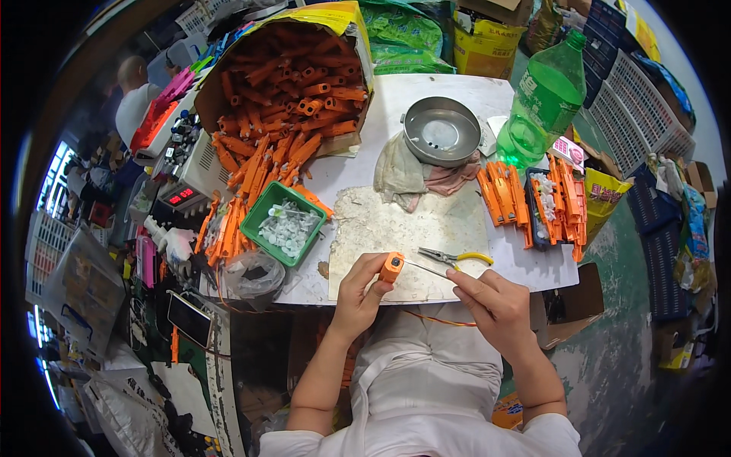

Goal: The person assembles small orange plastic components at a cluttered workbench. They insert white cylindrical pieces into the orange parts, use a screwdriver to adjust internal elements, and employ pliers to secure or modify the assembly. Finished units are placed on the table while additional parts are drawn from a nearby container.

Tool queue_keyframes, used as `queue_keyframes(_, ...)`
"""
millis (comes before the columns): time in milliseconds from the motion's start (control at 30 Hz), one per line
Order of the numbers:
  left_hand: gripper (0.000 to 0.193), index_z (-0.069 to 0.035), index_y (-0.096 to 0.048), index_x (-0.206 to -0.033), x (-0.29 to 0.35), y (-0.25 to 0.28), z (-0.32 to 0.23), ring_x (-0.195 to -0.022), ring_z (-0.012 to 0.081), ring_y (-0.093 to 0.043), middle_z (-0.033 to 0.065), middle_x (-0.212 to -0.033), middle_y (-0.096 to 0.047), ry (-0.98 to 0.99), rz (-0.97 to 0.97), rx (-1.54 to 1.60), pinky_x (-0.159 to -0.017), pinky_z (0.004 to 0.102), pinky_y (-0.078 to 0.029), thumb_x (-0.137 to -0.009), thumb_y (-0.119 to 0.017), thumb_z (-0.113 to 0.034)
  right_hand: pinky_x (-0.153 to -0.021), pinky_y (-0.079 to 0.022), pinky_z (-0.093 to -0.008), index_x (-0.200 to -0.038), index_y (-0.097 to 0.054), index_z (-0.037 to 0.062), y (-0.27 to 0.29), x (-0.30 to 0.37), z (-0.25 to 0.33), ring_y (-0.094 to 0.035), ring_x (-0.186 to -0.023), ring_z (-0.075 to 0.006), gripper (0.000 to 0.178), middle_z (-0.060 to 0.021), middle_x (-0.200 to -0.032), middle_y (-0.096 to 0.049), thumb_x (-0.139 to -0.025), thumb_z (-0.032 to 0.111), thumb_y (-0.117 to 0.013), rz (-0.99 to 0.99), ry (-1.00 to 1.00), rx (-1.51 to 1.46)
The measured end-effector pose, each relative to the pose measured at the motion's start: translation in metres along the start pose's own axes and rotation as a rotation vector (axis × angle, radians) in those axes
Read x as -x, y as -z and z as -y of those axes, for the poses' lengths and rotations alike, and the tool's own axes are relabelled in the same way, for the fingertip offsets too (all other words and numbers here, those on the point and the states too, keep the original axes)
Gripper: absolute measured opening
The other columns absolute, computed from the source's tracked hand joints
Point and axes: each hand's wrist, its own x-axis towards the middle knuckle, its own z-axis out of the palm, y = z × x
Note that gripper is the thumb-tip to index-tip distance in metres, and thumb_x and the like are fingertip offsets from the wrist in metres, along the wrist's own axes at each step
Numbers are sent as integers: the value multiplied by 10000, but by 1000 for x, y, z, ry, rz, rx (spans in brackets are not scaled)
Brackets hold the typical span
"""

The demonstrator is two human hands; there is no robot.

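Observation:
Near the front edge of the table, my left hand (358, 293) is closed around an orange plastic part (391, 266), its end with a small dark opening turned up. My right hand (493, 301) pinches a thin, straight metal tool (428, 268), possibly tweezers. The tool's tip points left and meets or nearly meets the orange part's end; I cannot tell if it touches. Just beyond the tool lie pliers (457, 257) with yellow handles, on a worn pale work mat (365, 221).
A large box (358, 30) spills orange parts (297, 99) at back left, beside a green tray (268, 190) of clear pieces. A metal bowl (442, 126) rests behind rags (402, 171). More orange parts (499, 194) and a green bottle (542, 103) stand right.

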Motion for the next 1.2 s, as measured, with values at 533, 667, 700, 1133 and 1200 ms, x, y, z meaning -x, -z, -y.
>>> queue_keyframes(533, 348, 21, -509, -1185, -6, 18, -16, -851, 263, -576, 155, -1000, -563, -113, 148, -259, -744, 294, -462, -840, -519, -26, -418, -379, -280, -1086, -662, 95, -26, 20, -3, -462, -456, -148, 370, -32, -604, -463, -724, 21, -675, -86, 6, -36)
queue_keyframes(667, 421, 17, -504, -1184, -10, 19, -27, -862, 310, -586, 179, -1015, -563, -111, 182, -302, -738, 307, -473, -775, -525, 116, -410, -376, -279, -1088, -658, 83, -38, 31, -11, -472, -462, -159, 340, -42, -589, -451, -756, 10, -668, -150, 120, 116)
queue_keyframes(700, 415, 18, -505, -1181, -10, 19, -26, -860, 309, -586, 178, -1011, -563, -117, 183, -314, -737, 310, -473, -778, -524, 112, -415, -372, -270, -1088, -658, 78, -38, 31, -10, -466, -464, -142, 322, -39, -594, -466, -772, 20, -659, -128, 55, 51)
queue_keyframes(1133, 288, 15, -533, -1152, -8, 20, -21, -833, 275, -580, 158, -970, -569, -69, 162, -263, -733, 303, -461, -884, -535, -92, -458, -348, -245, -1088, -654, 55, -28, 27, -3, -389, -490, -96, 249, -33, -614, -505, -841, 80, -627, 25, -288, -446)
queue_keyframes(1200, 289, 15, -534, -1153, -7, 20, -20, -827, 268, -577, 155, -968, -569, -68, 153, -253, -734, 300, -458, -889, -533, -102, -448, -356, -258, -1091, -657, 76, -27, 26, -1, -407, -474, -125, 289, -39, -593, -467, -803, 56, -654, 2, -174, -272)
